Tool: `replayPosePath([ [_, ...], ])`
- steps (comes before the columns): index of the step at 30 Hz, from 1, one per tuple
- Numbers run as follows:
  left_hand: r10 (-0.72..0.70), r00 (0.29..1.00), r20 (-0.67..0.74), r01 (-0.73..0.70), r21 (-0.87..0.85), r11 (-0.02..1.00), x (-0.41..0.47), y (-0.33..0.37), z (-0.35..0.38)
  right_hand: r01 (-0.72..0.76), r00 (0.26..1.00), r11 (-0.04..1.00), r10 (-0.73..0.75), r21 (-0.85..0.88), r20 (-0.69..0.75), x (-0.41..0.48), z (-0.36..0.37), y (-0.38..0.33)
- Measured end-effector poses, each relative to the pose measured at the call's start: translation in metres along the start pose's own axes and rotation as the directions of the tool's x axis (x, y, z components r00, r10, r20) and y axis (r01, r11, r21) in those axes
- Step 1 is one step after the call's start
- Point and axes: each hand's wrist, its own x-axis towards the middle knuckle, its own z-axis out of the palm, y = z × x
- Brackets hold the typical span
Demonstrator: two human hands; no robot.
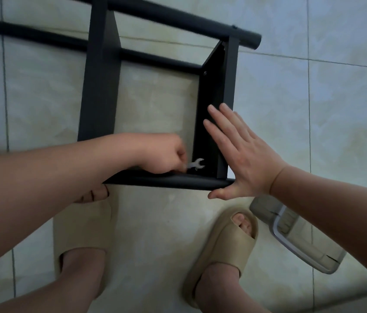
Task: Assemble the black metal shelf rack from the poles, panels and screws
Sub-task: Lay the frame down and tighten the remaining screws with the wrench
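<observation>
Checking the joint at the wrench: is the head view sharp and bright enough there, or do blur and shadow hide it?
Head view: dim, flat light, no glare; the left hand and its small silver wrench are motion-blurred; the inner face of the black panel is deeply shadowed, so no bolt shows at the wrench head; the right hand, flat on the panel, is sharp.
</observation>
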Motion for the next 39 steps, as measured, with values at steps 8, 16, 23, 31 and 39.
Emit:
replayPosePath([
  [8, -0.007, 0.932, -0.363, 0.136, 0.330, 0.934, -0.059, 0.018, -0.087, -0.299, 0.930, 0.953, 0.277, 0.056, 0.243, 0.015, -0.059, -0.021],
  [16, 0.080, 0.635, -0.768, 0.243, 0.297, 0.923, 0.000, 0.057, -0.164, -0.611, 0.791, 0.765, 0.603, 0.206, 0.103, 0.084, -0.097, 0.060],
  [23, -0.112, 0.727, -0.677, 0.382, 0.263, 0.886, 0.041, 0.029, -0.192, -0.586, 0.810, 0.788, 0.564, 0.190, 0.159, 0.112, -0.089, 0.100],
  [31, 0.064, 0.706, -0.705, 0.298, 0.378, 0.876, -0.026, 0.073, -0.175, -0.581, 0.813, 0.812, 0.582, 0.061, -0.009, 0.061, -0.148, 0.045],
  [39, 0.012, 0.800, -0.600, 0.305, 0.424, 0.853, -0.140, 0.110, -0.101, -0.610, 0.760, 0.751, 0.644, 0.255, -0.080, -0.023, -0.187, -0.087],
])
